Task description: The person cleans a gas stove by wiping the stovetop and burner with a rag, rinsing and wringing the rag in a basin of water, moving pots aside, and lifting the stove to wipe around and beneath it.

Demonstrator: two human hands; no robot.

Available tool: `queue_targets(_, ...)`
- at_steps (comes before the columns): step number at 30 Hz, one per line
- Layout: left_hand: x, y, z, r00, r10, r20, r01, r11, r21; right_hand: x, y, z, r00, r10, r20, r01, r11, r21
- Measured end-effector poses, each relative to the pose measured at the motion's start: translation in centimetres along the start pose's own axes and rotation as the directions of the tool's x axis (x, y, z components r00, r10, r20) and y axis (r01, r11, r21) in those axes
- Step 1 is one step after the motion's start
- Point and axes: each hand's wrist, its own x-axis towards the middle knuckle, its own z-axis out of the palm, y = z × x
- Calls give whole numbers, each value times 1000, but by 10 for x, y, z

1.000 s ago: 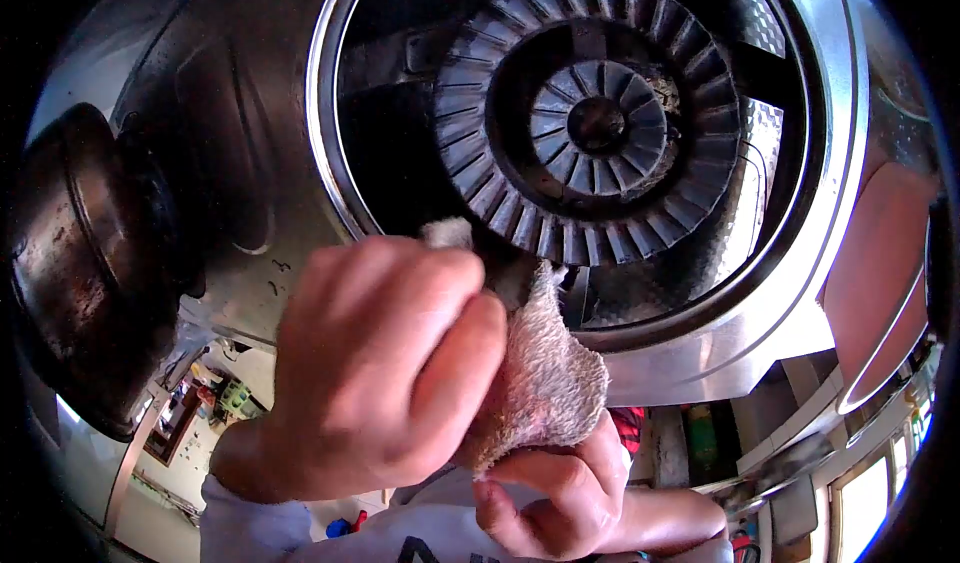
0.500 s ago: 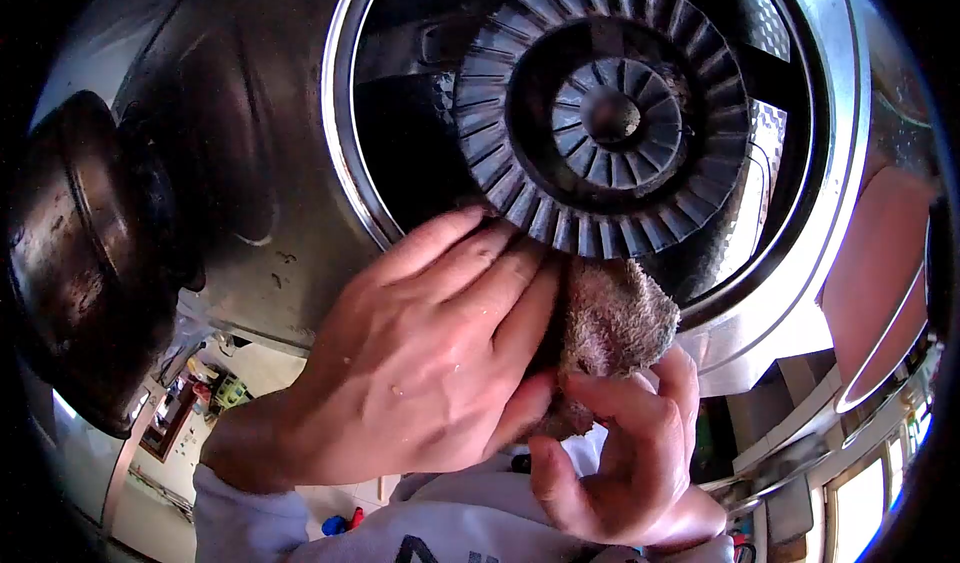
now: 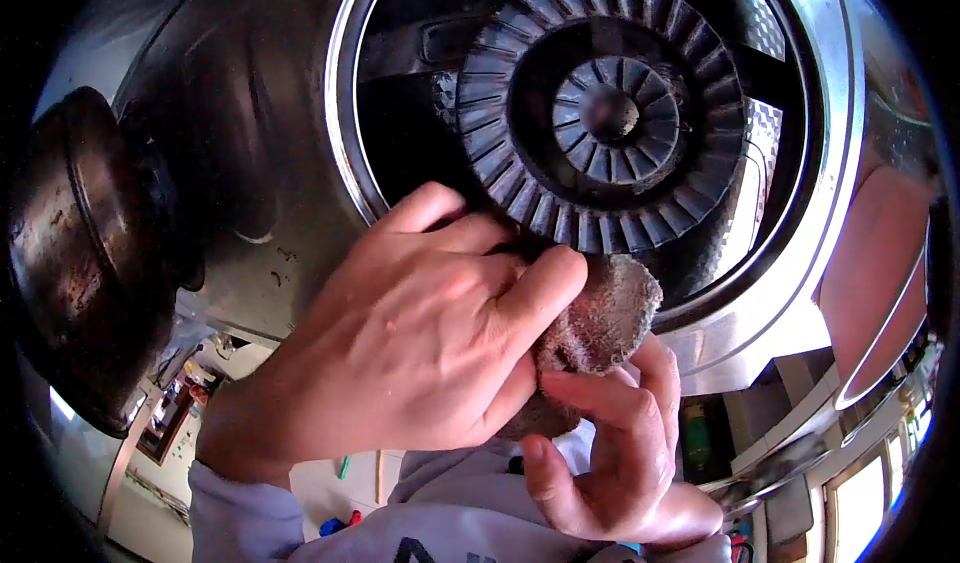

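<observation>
A dirty grey-brown terry rag (image 3: 608,315) is bunched between my two hands, just below a gas burner (image 3: 603,113) with two slotted dark rings. My left hand (image 3: 425,328) is closed on the rag's left side, its back towards me and its fingers bent. Those fingertips reach under the burner's lower left edge and are partly hidden. Palm up, my right hand (image 3: 625,453) grips the rag's lower edge with bent fingers, the thumb standing off. A shiny metal ring (image 3: 375,203) surrounds the burner opening.
At the left, a dark, stained rounded metal part (image 3: 80,263) juts out from the grey metal surface (image 3: 235,298). A pinkish panel (image 3: 875,263) and shelving (image 3: 790,393) stand at the right. Small coloured items lie on the floor below.
My left hand has curled its fingers, with the index finger now raised over the rag. The rag and my right hand have shifted slightly left.
</observation>
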Motion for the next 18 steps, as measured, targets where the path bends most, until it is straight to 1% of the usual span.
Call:
queue_targets(1,-1,1,4,999,5,-38,-5,1000,-15,1,0,-2,1000,-3,26,4,1000,-19)
queue_targets(3,-3,4,11,993,6,-119,-10,999,-36,2,0,-2,1000,9,29,-9,1000,4)
queue_targets(6,-4,4,6,999,-16,-46,15,999,-30,1,2,1,1000,-10,-3,10,999,53)
queue_targets(9,-1,4,8,999,-6,-50,5,1000,-7,3,1,1,1000,-12,-24,14,998,58)
queue_targets(13,5,9,1,998,-29,58,24,997,72,3,3,0,999,-21,-38,23,999,50)
queue_targets(15,6,10,-1,995,-32,89,25,996,84,1,4,2,998,7,-58,-1,995,102)
queue_targets(16,5,11,0,997,-36,69,30,996,87,0,4,2,997,22,-68,-13,991,130)
queue_targets(18,2,11,7,999,-40,31,37,995,93,3,5,-3,1000,-9,-8,10,995,98)
